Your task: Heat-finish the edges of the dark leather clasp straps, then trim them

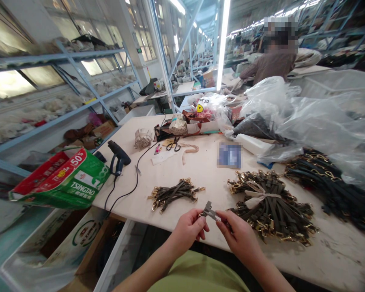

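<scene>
Between my two hands is a short dark grey strap (211,212), held above the table's near edge. My left hand (189,228) pinches its left end, and the strap's tip sticks up past the fingers. The right end is in the fingers of my right hand (237,229); any metal fitting there is too small to make out. Just beyond my left hand lies a small loose pile of similar straps (178,192) with gold-coloured buckles. Beside my right hand sits a larger bundle of straps (269,209), tied around the middle with a pale cloth strip (258,194).
A heat gun (118,156) with a black cord (133,187) stands at the table's left side, by a green and red bag (76,182). Scissors (173,144) lie farther back. Black straps (337,182) and clear plastic bags (316,117) fill the right. Another person (272,61) is in the background.
</scene>
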Demonstrator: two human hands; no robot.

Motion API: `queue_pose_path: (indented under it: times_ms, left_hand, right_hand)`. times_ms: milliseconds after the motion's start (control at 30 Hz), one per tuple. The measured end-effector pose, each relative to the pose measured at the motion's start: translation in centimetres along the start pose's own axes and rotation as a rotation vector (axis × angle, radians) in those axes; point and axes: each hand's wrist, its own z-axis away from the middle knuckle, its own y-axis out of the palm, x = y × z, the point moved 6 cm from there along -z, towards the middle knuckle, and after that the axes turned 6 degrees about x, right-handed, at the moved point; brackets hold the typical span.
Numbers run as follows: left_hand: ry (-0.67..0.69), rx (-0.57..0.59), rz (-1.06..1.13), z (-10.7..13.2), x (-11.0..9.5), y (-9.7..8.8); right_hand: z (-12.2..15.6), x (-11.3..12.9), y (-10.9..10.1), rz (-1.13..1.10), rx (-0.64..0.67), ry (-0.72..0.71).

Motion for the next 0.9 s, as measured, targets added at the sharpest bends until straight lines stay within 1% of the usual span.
queue_pose_path:
  times_ms: [167,367,467,633,700,800,833,900]
  left_hand:
    - [0.005,-0.018,0.035,0.0,-0.1,-0.3]
    - [0.012,-0.026,0.032,0.1,-0.2,-0.6]
    - [0.011,-0.037,0.019,0.2,-0.1,-0.7]
    - [0.002,-0.046,-0.001,0.2,0.0,-0.7]
    - [-0.008,-0.048,0.001,0.1,0.0,-0.6]
    - [-0.011,-0.059,0.024,-0.1,-0.2,-0.6]
    - [-0.007,-0.063,0.032,-0.2,-0.3,-0.6]
    - [0.002,-0.062,0.044,-0.3,-0.5,-0.5]
  right_hand:
    - [0.1,0.1,0.6,0.041,-0.03,-0.006]
    - [-0.1,0.2,1.1,-0.033,-0.033,0.012]
    - [-0.1,0.2,1.2,-0.047,-0.03,0.01]
    - [-0.4,0.2,1.0,0.001,-0.014,0.001]
    - [-0.5,-0.3,1.0,-0.067,-0.039,0.036]
    - [-0.2,-1.4,1.1,-0.236,-0.08,0.144]
    - [-0.1,-1.7,1.2,-0.269,-0.077,0.168]
    - [0.1,-1.7,1.3,-0.265,-0.044,0.165]
